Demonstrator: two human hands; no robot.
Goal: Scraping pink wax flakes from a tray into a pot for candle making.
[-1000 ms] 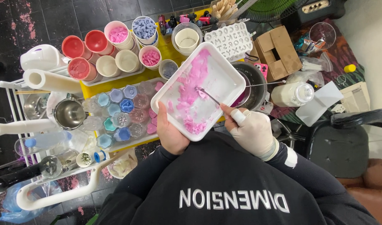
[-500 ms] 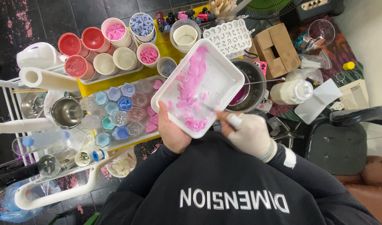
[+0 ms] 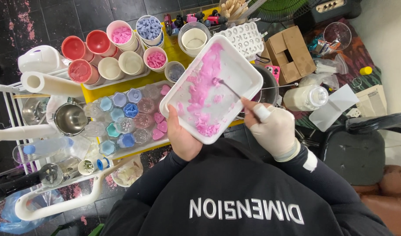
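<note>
You held the white tray (image 3: 235, 65) tilted above the worktop (image 3: 176, 46), your left hand (image 3: 183, 137) under its near corner with the fingers curled round the rim, and your gloved right hand (image 3: 274, 129) pinched shut on a thin metal tool (image 3: 235, 92) whose tip sat in the pink residue (image 3: 200, 87). Propped on one hand alone, the tray looked likely to tip if you pressed hard with the tool, and loosened pink bits could have slid off the low edge onto the small moulds (image 3: 130, 116) below or onto your black top (image 3: 235, 196). A slip of the tip might also have flicked flakes toward the steel bowl (image 3: 268, 85) just behind the tray. To the right lay a brown cardboard box (image 3: 290, 54), open and plain, a white jar (image 3: 307, 97) on its side, and a pale flat packet (image 3: 371, 99) near the chair (image 3: 357, 148). A white letter mould (image 3: 248, 37) lay behind the tray, and round cups (image 3: 121, 35) of red, cream and pink stood at the left on the yellow surface.
</note>
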